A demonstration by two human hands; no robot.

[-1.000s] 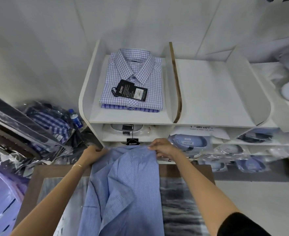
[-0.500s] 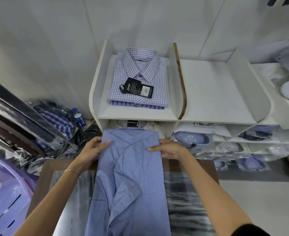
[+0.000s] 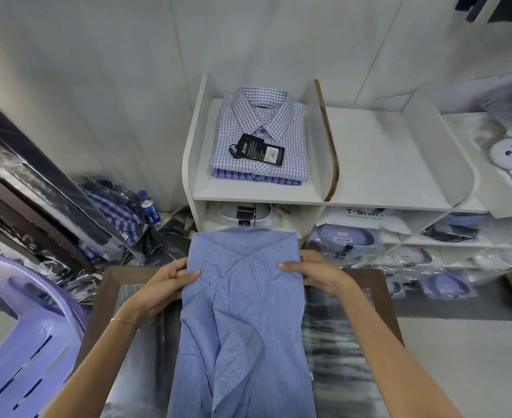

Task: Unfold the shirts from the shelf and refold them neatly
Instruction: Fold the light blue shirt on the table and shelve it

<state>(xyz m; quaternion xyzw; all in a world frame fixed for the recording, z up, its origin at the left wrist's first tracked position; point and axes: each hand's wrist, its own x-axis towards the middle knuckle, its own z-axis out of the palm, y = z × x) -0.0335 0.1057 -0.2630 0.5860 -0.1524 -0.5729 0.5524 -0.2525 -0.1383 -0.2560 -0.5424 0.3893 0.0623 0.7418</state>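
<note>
White shelf unit (image 3: 378,203) against the wall, top tier split by a wood-edged divider (image 3: 328,140). Left compartment holds a folded checked shirt (image 3: 266,134) with a black tag (image 3: 257,149), stacked on a darker plaid one. Lower tiers: bagged shirts (image 3: 345,239). Wood-framed table (image 3: 375,285) in front. Lilac plastic chair (image 3: 28,336) at left. Blue shirt (image 3: 242,321), sleeves crossed over its back, hangs lengthwise over the table, top edge lifted. Left hand (image 3: 165,286) grips its left edge, thumb on top; right hand (image 3: 312,271) grips the right edge likewise. Water bottle (image 3: 149,210) on the floor
</note>
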